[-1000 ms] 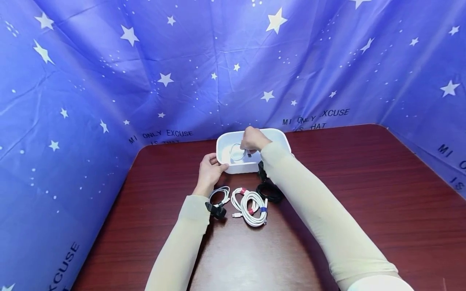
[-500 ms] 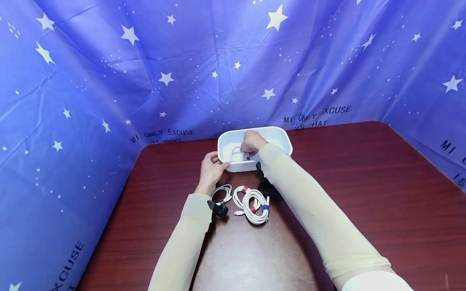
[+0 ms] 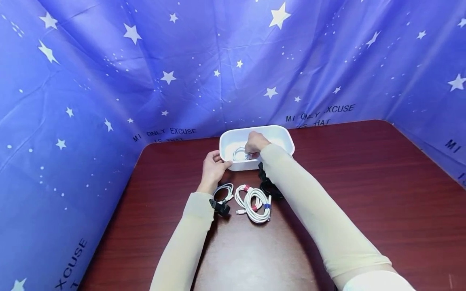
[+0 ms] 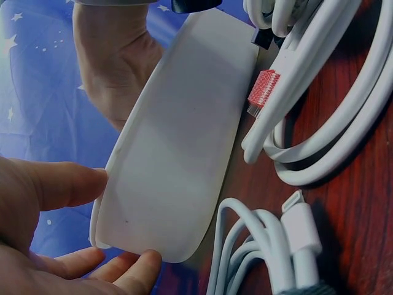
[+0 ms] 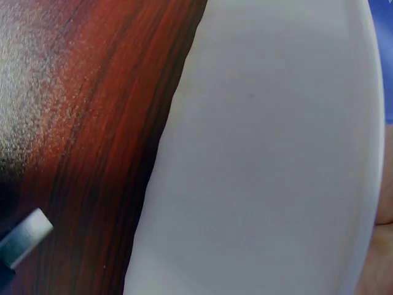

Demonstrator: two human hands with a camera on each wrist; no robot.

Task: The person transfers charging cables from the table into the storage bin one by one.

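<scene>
My left hand (image 3: 214, 167) grips the left end of a white plastic box (image 3: 243, 166). In the left wrist view its thumb presses on the rim and the other fingers lie against the end wall. My right hand (image 3: 256, 142) reaches down inside the box and pinches a coiled white cable (image 3: 234, 154) at the coil's right side; its fingertips are partly hidden. The right wrist view mostly shows the outer wall (image 5: 258, 153) of the box, with only a sliver of the hand (image 5: 377, 246) beyond the rim.
Nearer than the box lie a thin pale coiled cable (image 3: 218, 193), a white cable with red ties (image 3: 238, 197), a white coil with a blue tie (image 3: 259, 220) and a black cable (image 3: 270, 189), partly behind my right forearm. A starry blue curtain (image 3: 204, 97) borders the reddish table (image 3: 364, 182).
My right hand has lowered slightly into the box, and the white coil in it now sits lower and flatter. My left hand stays on the box. The whole view has shifted a little.
</scene>
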